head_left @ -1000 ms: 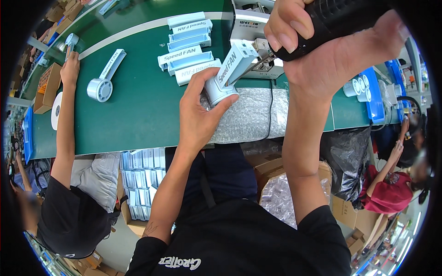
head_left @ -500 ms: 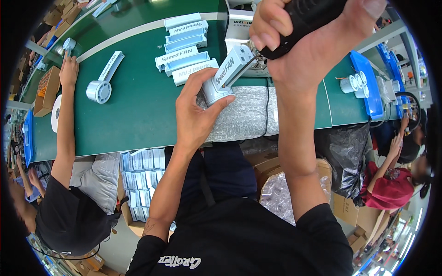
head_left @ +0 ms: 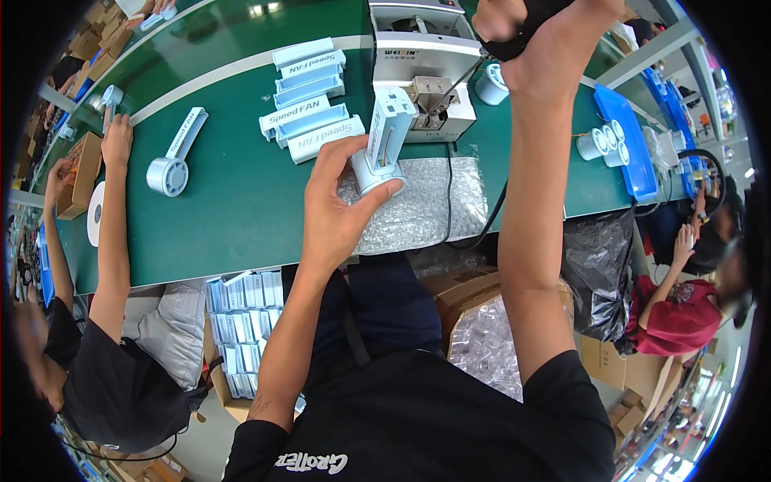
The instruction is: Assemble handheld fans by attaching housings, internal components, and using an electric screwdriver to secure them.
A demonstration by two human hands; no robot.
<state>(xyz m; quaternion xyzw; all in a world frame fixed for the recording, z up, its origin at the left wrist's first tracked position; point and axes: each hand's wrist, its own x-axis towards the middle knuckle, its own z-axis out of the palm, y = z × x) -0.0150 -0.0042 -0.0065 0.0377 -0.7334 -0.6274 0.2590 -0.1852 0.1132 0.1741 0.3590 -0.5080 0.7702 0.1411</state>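
Observation:
My left hand (head_left: 333,213) is closed around the round base of a pale blue fan housing (head_left: 391,120), which stands upright over a sheet of bubble wrap (head_left: 422,197). A thin wire runs down inside its open handle. Up at the top right, my right hand (head_left: 542,60) grips a black electric screwdriver (head_left: 526,34), partly cut off by the frame's edge. The long bit slants down to the left, its tip at the metal front of a grey-white screw feeder (head_left: 438,64). Whether a screw sits on the tip is too small to see.
Several pale handle covers (head_left: 309,100) lie left of the feeder. A fan assembly (head_left: 170,173) is farther left. Motor heads (head_left: 594,145) stand near a blue tray (head_left: 630,153) at right. A black cable (head_left: 491,221) crosses the table edge. A co-worker's arm (head_left: 116,193) reaches in at left.
My right hand has drawn the screwdriver away from the fan housing, up to the screw feeder. The housing in my left hand has turned more upright. The view has shifted slightly.

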